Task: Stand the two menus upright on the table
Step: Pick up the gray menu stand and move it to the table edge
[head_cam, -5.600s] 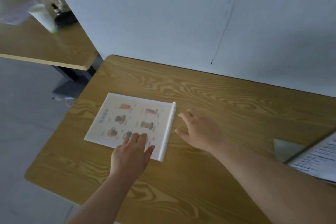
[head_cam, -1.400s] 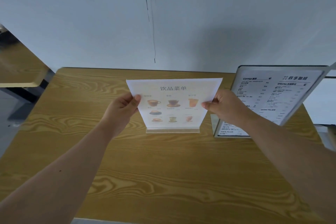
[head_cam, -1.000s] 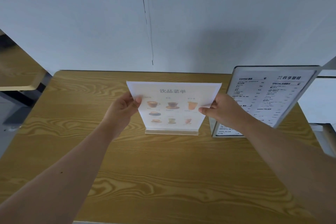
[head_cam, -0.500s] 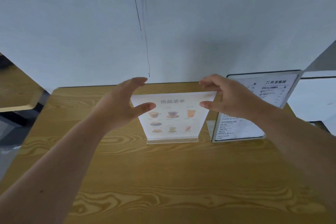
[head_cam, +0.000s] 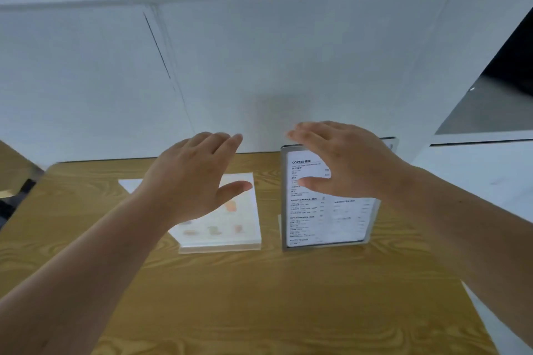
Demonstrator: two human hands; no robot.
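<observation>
Both menus stand upright on the wooden table [head_cam: 259, 297], side by side near its far edge, close to the white wall [head_cam: 288, 66] at twelve o'clock; the drinks menu [head_cam: 230, 219], pale with small pictures of cups, sits in a clear base at about eleven o'clock from the table's middle, and the framed coffee menu [head_cam: 323, 219], printed in dark text, stands just beside it at about one o'clock, a narrow strip of bare wood between the two.

The left hand [head_cam: 193, 179] floats in front of the drinks menu, fingers spread and loose, gripping nothing; it covers the sheet's upper left part from this angle, the menu's base lying at five o'clock from the palm; I cannot say for certain whether any skin touches the sheet, though it looks clear of it.

The right hand [head_cam: 343, 161] hangs likewise spread, palm forward, before the top half of the coffee menu; its thumb points toward nine o'clock across the printed page, and the frame's lower part shows at six o'clock below the wrist; it holds nothing.
</observation>
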